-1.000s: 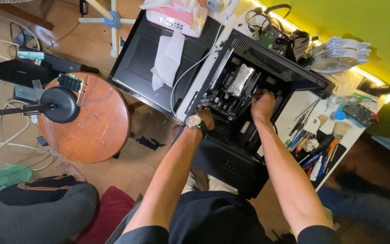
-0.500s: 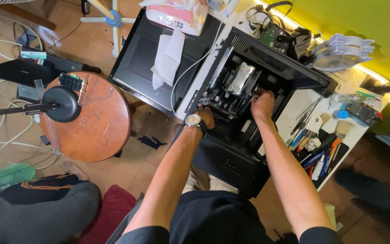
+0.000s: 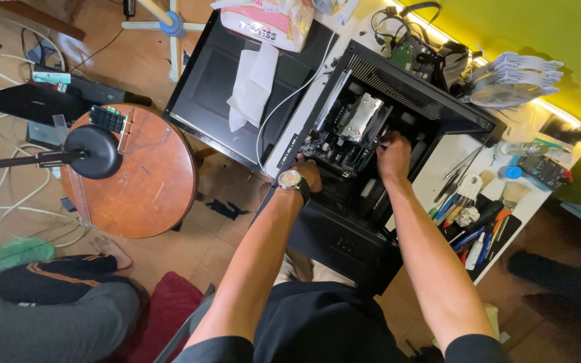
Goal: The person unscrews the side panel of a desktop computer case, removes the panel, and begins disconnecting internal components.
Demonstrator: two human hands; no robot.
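Observation:
An open black computer case (image 3: 432, 94) lies on its side on a white table. Inside it I see a circuit board and a silver cooler (image 3: 363, 115). My left hand (image 3: 308, 172), with a watch on the wrist, rests at the case's near left edge, against the board; its fingers are hidden. My right hand (image 3: 393, 156) reaches into the case just right of the cooler, fingers curled down among the parts. What either hand grips is hidden.
A black side panel (image 3: 210, 101) with white cloth on it lies left of the case. Screwdrivers and brushes (image 3: 475, 218) sit at the right. A round wooden stool (image 3: 146, 181) with a black lamp head stands left. Another person's legs (image 3: 42, 302) are at bottom left.
Both hands stay inside the case with almost no shift. The view has drifted slightly.

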